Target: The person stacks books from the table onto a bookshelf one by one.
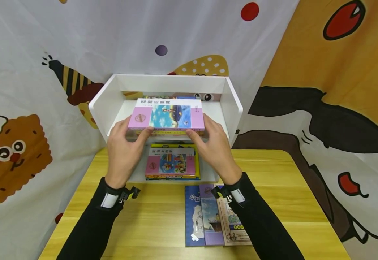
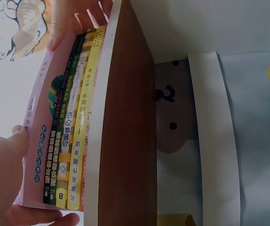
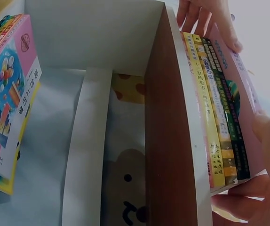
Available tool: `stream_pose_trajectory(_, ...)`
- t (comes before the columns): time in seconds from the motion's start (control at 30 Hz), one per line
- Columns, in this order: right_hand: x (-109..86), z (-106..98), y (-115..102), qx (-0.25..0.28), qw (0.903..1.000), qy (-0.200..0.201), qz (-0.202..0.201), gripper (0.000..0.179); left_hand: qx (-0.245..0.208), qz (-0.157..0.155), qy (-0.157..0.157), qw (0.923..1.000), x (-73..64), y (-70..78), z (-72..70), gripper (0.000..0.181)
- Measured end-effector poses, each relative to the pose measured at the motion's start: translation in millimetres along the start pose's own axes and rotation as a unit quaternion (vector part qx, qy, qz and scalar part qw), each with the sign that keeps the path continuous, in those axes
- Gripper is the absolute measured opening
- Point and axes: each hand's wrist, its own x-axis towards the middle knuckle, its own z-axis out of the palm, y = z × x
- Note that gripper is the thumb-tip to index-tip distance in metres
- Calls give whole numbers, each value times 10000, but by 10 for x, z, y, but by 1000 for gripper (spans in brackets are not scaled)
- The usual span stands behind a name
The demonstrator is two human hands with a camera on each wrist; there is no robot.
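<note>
Both hands hold a stack of books (image 1: 171, 115) at the upper level of a white shelf (image 1: 172, 83). A pink-and-white cover with a sea picture tops it. My left hand (image 1: 124, 151) grips the left end, and my right hand (image 1: 217, 151) grips the right end, thumbs at the near edge. In the left wrist view, several spines (image 2: 74, 141) lie flush together beside the shelf board (image 2: 125, 117). The right wrist view shows fingers curled under the stack's ends. Whether the bottom book touches the board is hard to tell.
On the lower level lies another book stack (image 1: 172, 164) with a pink cover on top. A blue book (image 1: 193, 216), a purple book (image 1: 211, 220) and a beige book (image 1: 236, 233) overlap on the wooden table (image 1: 156, 220). Behind hangs a cartoon-printed cloth (image 1: 127, 36).
</note>
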Motion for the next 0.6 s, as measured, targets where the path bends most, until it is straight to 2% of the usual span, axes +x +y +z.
stream_pose_trajectory(0.23,39,35,27,37,9999,140,-94,55,220,179,219,9994,56,-10,59,57)
stream_pose_trajectory(0.6,97,62,66,16,9997,245,25,46,394,110,261,9988,135,-18,130,56)
